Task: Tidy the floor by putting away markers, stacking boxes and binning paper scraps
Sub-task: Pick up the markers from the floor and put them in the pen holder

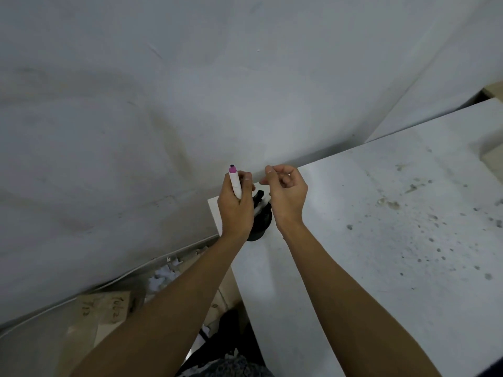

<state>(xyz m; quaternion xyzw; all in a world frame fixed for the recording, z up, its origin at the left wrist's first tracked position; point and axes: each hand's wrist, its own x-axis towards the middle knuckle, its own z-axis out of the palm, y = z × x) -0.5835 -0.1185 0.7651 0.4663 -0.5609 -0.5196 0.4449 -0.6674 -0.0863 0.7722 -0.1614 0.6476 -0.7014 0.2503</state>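
Two hands are hovering over the near-left corner of a white counter [381, 227], which is sitting right up against a grey wall [163, 91]. The counter is looking pretty grubby, with dark specks and stains scattered across its right side. Down on the floor to the left, a cardboard box [109, 308] with handwriting on it is lying by the wall, and white paper scraps [163, 273] are piling up just behind it.

A black cup [260, 227] is standing on the counter corner, mostly blocked by both wrists, with at least a couple of markers poking out of it.

The left hand [235, 205] is wrapping its fingers around a white marker [235, 183], gripping the lower half so the pink band and dark tip are pointing up, just above and left of the cup. The right hand [285, 194] is curling loosely with nothing in it, thumb and forefinger nearly pinching, just beside the marker.
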